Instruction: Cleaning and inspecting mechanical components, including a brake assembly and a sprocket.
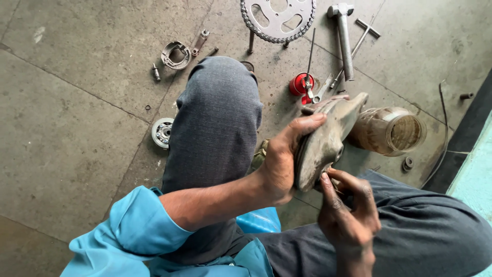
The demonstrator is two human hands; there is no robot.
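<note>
Left hand [281, 163] grasps a round metal plate [324, 141] held edge-on above the knees; long axis runs lower left to upper right. Plate is grimy and dull grey. Right hand [348, 213] is curled at its lower edge; its grip cannot be told. Behind: one glass jar [392, 132], one hammer [343, 36], one sprocket [278, 19].

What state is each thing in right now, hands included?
Left hand: gripping the metal plate's edge, thumb across its top.
Right hand: fingers at the plate's lower edge; whether they hold anything is hidden.
Metal plate: held off the floor, tilted, dirty.
Jar: on its side, open mouth facing the camera.
Sprocket: flat on the floor, chain around it.
Hammer: lying on the floor.
Red can: standing on the floor.
</note>
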